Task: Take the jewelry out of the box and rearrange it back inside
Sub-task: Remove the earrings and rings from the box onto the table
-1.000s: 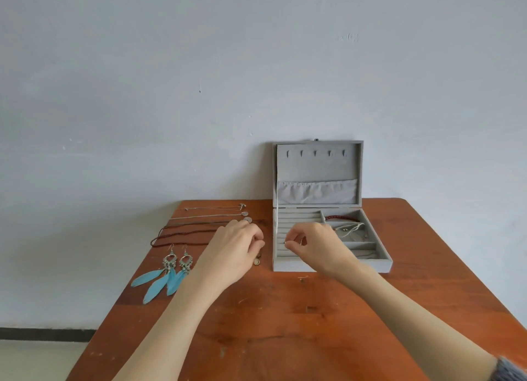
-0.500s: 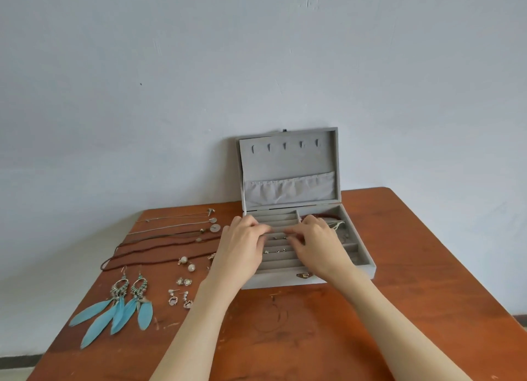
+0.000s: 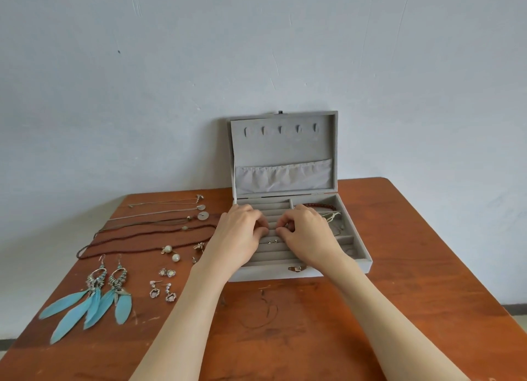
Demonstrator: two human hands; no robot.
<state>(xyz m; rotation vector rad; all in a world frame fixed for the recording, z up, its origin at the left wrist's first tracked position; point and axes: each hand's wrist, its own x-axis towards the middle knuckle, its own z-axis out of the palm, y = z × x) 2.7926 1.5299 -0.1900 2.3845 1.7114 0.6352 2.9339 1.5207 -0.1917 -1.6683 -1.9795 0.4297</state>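
Both hands now over the ring rows of the grey jewelry box (image 3: 285,152) at the table's (image 3: 399,295) far edge, left hand (image 3: 239,235) and right hand (image 3: 308,235) close together with fingers curled, grip not clear, so probably seating small studs (image 3: 272,241), while necklaces (image 3: 148,232) and feather earrings (image 3: 94,303) wait by the left edge.

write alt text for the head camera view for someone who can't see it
Two bare hands, left hand and right hand, work with curled fingers over the ring rows of an open grey jewelry box on a wooden table. Necklaces, blue feather earrings and small earrings lie on the table to the left of the box.
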